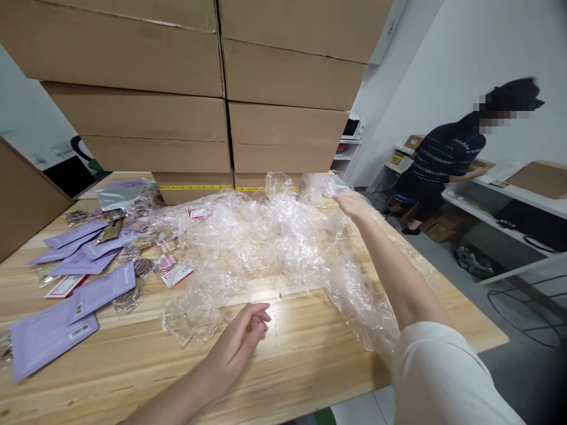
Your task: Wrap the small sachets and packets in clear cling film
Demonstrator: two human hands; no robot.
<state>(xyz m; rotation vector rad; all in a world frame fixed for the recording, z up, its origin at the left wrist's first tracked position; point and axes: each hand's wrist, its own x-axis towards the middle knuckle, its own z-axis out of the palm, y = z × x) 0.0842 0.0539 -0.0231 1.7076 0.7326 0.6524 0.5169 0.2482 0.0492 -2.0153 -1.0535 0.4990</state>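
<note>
A wide heap of crumpled clear plastic wrap (pixel 283 236) spreads over the middle of the wooden table (pixel 310 360). My left hand (pixel 245 333) is just in front of the heap, its fingers loosely curved and apart, with nothing in them. At the far right side of the wrap, my right hand (pixel 351 205) is reached out at the end of a stretched arm. Its fingers are small and smeared, so I cannot tell whether they grip the plastic.
Purple pouches (pixel 104 289) and small clear packets with red-and-white cards (pixel 177 274) lie on the left. Stacked cardboard boxes (pixel 177 118) wall off the back. At the right, a person in a dark patterned top (pixel 447 147) works by a white shelf (pixel 522 195).
</note>
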